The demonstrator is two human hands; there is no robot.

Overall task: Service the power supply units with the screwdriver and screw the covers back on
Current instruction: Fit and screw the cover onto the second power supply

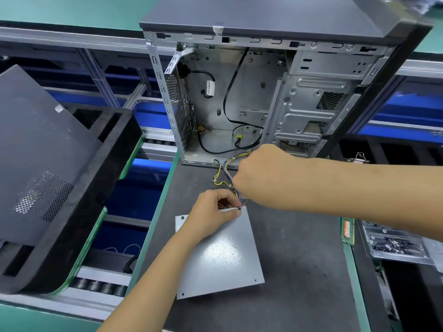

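Head view:
PSU [219,257]: grey metal box lying flat on the dark surface [299,271], just in front of the open case [251,92]; its flat cover faces up, with a screw in the far left corner.
Wires [221,174]: yellow, purple and black bundle running from the PSU's far edge toward the case's lower lip.
Left hand [212,215]: rests on the far edge of the PSU, fingers curled, fingertips pinching at the far right corner beside the screwdriver tip; whether a screw sits between them is too small to tell.
Right hand [262,171]: closed around the screwdriver [243,204], whose handle is hidden in the fist; only the thin shaft shows, slanting down to the PSU's far right corner.
Case: stands upright at the far end of the surface, side open, loose black cables inside.
Side panel [40,159]: dark, leans tilted in a black foam tray [100,168] at left.
Right edge: a clear tray [395,245] holding small dark screws, a green RAM stick [347,232] beside it.
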